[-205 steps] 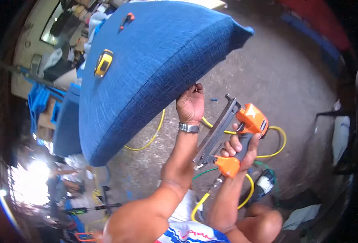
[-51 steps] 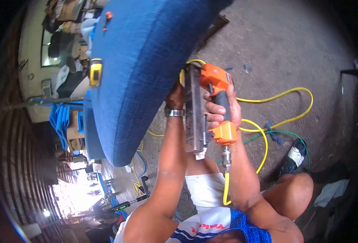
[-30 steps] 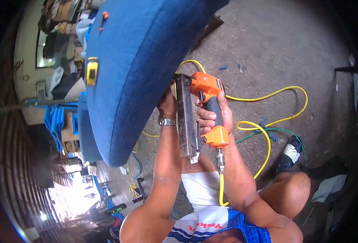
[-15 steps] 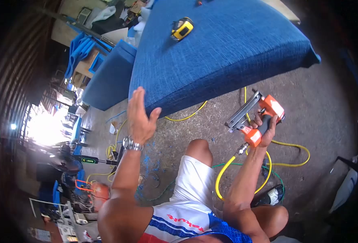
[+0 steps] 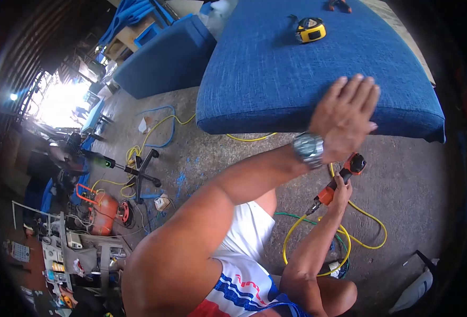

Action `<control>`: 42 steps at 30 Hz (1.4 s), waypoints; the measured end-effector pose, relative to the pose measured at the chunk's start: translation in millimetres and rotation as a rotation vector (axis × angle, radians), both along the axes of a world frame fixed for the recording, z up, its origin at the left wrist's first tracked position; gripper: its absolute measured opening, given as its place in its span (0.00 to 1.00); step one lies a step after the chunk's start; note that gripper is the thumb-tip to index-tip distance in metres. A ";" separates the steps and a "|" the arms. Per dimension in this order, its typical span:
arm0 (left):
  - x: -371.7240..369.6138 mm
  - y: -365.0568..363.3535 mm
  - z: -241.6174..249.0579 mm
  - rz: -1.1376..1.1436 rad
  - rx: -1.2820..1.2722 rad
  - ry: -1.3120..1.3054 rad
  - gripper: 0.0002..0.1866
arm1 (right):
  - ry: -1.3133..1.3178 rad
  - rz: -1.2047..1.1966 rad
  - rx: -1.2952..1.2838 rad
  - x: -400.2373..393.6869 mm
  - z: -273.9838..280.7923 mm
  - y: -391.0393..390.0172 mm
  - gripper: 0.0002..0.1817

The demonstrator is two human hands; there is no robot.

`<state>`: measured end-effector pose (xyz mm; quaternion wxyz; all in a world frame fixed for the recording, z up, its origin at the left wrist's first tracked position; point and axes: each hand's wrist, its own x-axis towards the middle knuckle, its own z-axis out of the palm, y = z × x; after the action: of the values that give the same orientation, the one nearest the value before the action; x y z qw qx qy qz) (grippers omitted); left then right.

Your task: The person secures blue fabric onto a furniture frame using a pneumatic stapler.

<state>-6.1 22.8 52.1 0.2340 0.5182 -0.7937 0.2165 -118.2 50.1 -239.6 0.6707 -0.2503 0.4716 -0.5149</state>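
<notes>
My left hand (image 5: pixel 344 117), with a metal watch on its wrist, lies flat with fingers stretched over the front edge of a blue upholstered cushion (image 5: pixel 265 74). Below it, my right hand (image 5: pixel 342 194) is wrapped round the grip of an orange and black air staple gun (image 5: pixel 327 196). The staple gun's nose is hidden behind my left hand and forearm. From its lower end a yellow air hose (image 5: pixel 375 226) loops over the floor. On top of the cushion rest a yellow tape measure (image 5: pixel 311 33) and an orange-handled tool (image 5: pixel 340 5), partly cut off.
Another blue upholstered piece (image 5: pixel 164 58) stands to the left, behind the cushion. On the left floor are an orange compressor tank (image 5: pixel 104 212), a black star-shaped base (image 5: pixel 146 177) and scattered blue scraps (image 5: pixel 181 179). A green hose (image 5: pixel 291 214) runs near my legs.
My left hand has moved right along the cushion's edge from its left corner. The staple gun has turned and now sits partly behind my left arm. The view has shifted left.
</notes>
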 end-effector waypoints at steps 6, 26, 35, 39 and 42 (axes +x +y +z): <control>149.4 103.6 -25.0 0.419 -0.127 -0.055 0.35 | -0.108 -0.057 0.042 13.1 -19.8 -4.6 0.10; 283.6 119.0 -84.9 0.037 -0.531 0.434 0.20 | 0.020 -0.077 0.118 -2.7 -49.7 15.2 0.07; 277.0 136.3 -30.4 0.110 -0.310 0.374 0.18 | -0.007 -0.202 0.042 -40.7 1.6 10.6 0.15; 241.1 121.0 0.4 0.122 0.012 0.053 0.40 | -0.054 -0.332 -0.128 -108.3 57.5 1.0 0.18; 202.0 88.3 10.4 0.002 0.111 -0.069 0.45 | -0.081 -0.430 -0.190 -150.6 100.5 5.1 0.17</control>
<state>196.0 111.2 62.5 0.1770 0.5235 -0.8115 0.1900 -268.8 55.2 -139.1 0.5375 -0.1854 0.4364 -0.6974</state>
